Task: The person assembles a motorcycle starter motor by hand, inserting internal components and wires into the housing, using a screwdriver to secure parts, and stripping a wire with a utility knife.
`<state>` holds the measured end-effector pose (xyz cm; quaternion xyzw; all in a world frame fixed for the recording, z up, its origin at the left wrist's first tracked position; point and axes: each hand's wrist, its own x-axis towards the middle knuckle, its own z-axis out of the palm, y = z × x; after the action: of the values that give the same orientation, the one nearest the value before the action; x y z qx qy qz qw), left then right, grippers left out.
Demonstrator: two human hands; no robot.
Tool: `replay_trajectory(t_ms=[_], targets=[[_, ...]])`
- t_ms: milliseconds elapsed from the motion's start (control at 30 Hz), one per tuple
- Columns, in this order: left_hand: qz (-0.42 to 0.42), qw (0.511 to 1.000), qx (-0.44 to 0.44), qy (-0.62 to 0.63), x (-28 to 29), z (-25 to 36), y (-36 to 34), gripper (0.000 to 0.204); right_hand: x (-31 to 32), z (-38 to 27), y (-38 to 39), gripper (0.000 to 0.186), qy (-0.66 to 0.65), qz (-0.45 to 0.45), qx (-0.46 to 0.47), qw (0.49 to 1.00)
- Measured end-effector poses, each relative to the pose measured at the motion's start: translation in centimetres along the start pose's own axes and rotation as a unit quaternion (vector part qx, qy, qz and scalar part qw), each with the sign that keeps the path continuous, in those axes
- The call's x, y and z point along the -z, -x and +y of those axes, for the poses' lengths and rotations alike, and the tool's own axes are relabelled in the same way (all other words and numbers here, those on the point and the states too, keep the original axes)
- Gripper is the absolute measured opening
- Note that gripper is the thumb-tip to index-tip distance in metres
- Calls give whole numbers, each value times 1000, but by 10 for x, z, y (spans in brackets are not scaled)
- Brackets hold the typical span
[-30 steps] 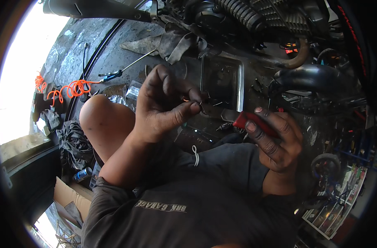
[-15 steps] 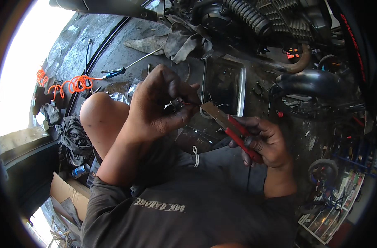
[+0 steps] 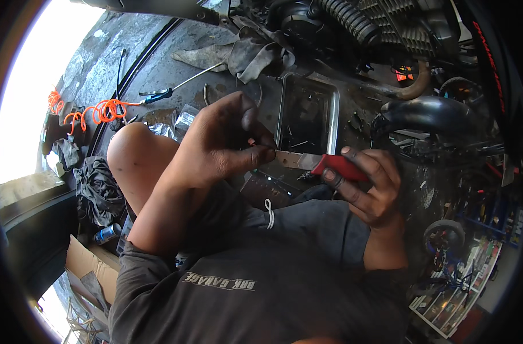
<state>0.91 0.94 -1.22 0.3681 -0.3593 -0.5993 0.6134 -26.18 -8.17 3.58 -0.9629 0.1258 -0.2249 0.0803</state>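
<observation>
Near the centre, my left hand (image 3: pixel 232 137) is closed, thumb and forefinger pinched at the end of a flat, stained blade; a tiny item there is too small to make out. Opposite it, my right hand (image 3: pixel 370 189) grips the red handle (image 3: pixel 339 166) of this bladed tool (image 3: pixel 290 159) between fingers and thumb. Behind both hands, a metal tray (image 3: pixel 333 106) with small dark bits in it lies on the dirty floor.
Motorcycle engine parts (image 3: pixel 387 26) fill the top. A dark curved pipe (image 3: pixel 428 117) lies right, a grey rag (image 3: pixel 244 51) behind the tray. At left are an orange coiled hose (image 3: pixel 103 112), crumpled cloth (image 3: pixel 95 189) and a cardboard box (image 3: pixel 86 264); a rack (image 3: pixel 456 286) stands lower right.
The red-handled tool has turned from slanting down to the right to nearly level. My right fingers have shifted up along its handle; my left hand still pinches near the blade's end.
</observation>
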Motion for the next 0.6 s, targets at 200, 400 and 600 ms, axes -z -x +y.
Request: replay_trajectory(t_ms=[200,400,600], targets=[[-31,999,30,-19,7,-5,0,38,5,1,-4,47,137,-5,92,986],[-35,999,-26,-29,8,-8,1,44,-4,-1,3,51,-78,-44,-43,995],[-23,999,-32,24,7,-8,3,47,-4,-10,-1,56,-248,-61,-145,956]])
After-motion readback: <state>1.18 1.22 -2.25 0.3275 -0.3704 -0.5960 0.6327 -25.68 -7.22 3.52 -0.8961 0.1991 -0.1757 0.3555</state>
